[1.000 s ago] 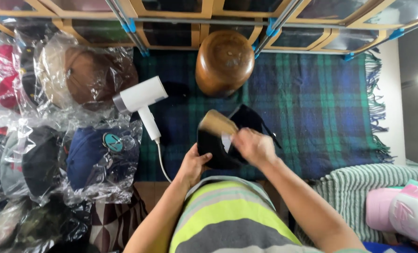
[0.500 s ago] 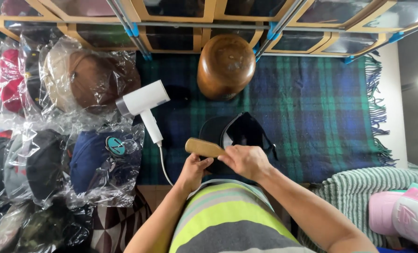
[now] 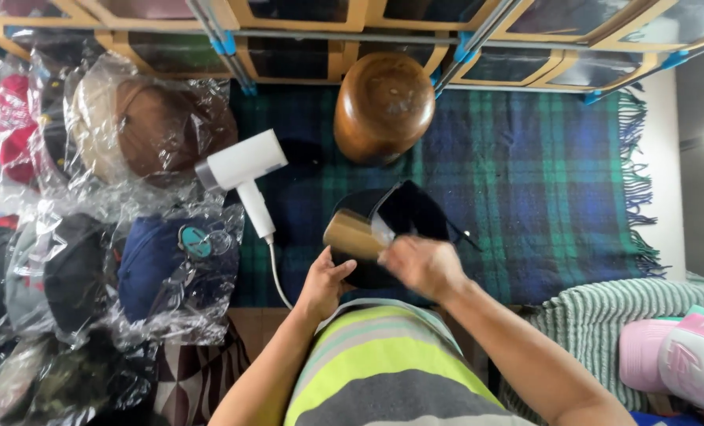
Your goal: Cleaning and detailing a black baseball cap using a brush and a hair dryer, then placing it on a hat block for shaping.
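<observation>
Head view: right hand [image 3: 424,267] blurred, closed around wooden brush [image 3: 353,233], brush over black cap [image 3: 403,225]. Left hand [image 3: 326,280] grips cap's near edge. Cap lies on plaid blanket [image 3: 541,173], white dryer [image 3: 242,170] to left, wooden block [image 3: 383,106] beyond.

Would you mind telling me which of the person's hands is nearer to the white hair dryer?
Left. The left hand grips the black cap's near edge, just right of the white hair dryer's cord. The right hand, holding the wooden brush, is farther right.
</observation>
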